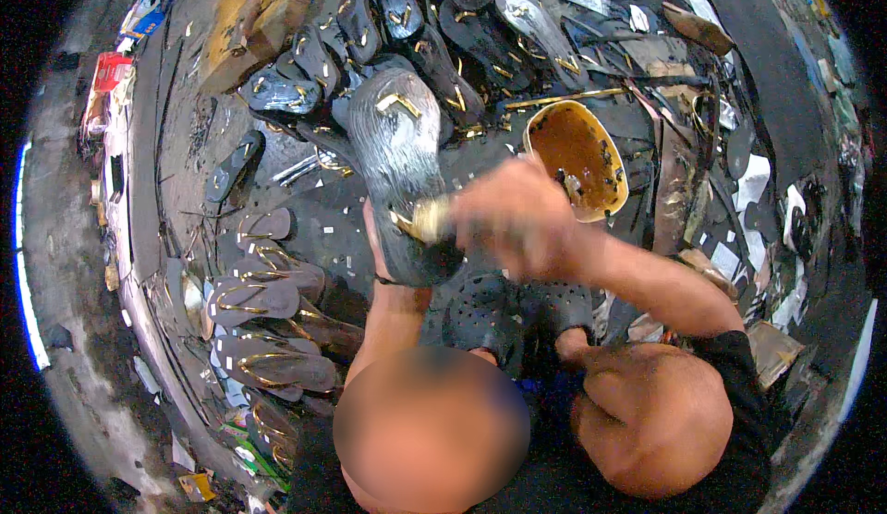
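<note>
In front of me, a dark sandal sole (395,135) is tilted with its broad face up. That face is glossy and wet-looking, and gold strap ends stick out of it. My left hand (372,241) grips the sole from its left side and beneath; most of its fingers are hidden. My right hand (513,214), blurred by motion, is closed on a pale, short-bristled brush (431,219). The brush tip touches the sole near a gold strap end toward the near part. Just beyond my right hand stands a yellowish tub (614,190) with brown, sticky-looking liquid inside.
Several dark soles with gold tabs (430,61) lie at the far side. Finished-looking sandals with gold straps (254,299) are stacked at left. A wooden block (254,19) stands far left. Scraps and strips (670,181) litter the right. My dark perforated clogs (480,315) are close by.
</note>
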A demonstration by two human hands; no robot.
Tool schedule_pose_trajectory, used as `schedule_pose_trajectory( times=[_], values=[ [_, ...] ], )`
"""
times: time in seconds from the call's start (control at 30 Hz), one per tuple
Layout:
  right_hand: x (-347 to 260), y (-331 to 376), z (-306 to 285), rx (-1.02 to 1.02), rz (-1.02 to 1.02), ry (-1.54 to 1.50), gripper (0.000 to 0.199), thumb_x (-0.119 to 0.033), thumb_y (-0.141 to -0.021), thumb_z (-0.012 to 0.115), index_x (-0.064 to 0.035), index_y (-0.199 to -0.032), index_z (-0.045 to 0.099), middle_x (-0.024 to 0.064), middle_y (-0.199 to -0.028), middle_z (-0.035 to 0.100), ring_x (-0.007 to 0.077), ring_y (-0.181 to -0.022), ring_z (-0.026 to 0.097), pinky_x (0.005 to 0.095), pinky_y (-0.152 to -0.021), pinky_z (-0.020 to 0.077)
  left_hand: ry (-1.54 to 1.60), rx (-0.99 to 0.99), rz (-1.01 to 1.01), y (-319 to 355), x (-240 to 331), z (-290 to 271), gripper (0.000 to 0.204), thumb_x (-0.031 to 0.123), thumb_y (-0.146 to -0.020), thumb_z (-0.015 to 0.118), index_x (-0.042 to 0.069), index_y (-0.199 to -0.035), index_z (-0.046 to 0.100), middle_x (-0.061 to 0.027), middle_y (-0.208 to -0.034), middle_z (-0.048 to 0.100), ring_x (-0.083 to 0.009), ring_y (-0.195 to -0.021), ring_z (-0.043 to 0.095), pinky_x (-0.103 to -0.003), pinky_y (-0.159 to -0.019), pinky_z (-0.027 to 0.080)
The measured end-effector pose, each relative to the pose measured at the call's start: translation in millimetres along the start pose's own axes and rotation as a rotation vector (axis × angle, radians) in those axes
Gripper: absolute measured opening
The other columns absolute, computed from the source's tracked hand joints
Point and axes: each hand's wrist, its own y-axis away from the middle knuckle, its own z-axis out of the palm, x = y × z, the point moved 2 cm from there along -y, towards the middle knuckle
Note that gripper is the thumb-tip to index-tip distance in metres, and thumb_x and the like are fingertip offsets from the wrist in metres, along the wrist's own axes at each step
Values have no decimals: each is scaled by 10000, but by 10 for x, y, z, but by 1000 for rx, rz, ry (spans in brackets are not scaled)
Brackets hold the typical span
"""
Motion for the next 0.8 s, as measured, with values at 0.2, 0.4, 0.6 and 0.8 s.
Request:
schedule_pose_trajectory(
  times=[0.2,0.4,0.6,0.8],
  values=[
    [-15,80,422,131,9,-222,239,-77,-794,723,-143,-1023,708,44,-861,682,260,-824,656,400,-784,465,-2756,-254,602,-102,-100,-199,506,442,-988,425,35,-1244,583,-141,-1102,689,-319,-913,683,-462,-809,575],
    [-175,670,315,-32,481,-312,223,-138,-836,740,-89,-1052,712,96,-952,718,285,-896,680,407,-833,480,-2804,-586,1719,281,-1174,859,233,208,-958,485,74,-1057,647,-79,-954,697,-240,-898,665,-406,-820,543],
    [-216,672,439,-93,508,-199,183,-128,-909,674,4,-1036,678,138,-935,715,259,-865,688,350,-788,517,-2896,-624,2186,754,-1848,2421,284,190,-900,681,9,-1114,633,-102,-1038,680,-242,-978,642,-395,-883,510],
    [145,1001,29,60,886,-91,213,-152,-900,694,-20,-1066,677,152,-994,711,284,-914,673,389,-849,508,-2372,-1792,3587,157,-2427,2028,422,207,-851,695,31,-1218,587,-146,-1158,654,-321,-1086,613,-443,-945,463]
  ],
)
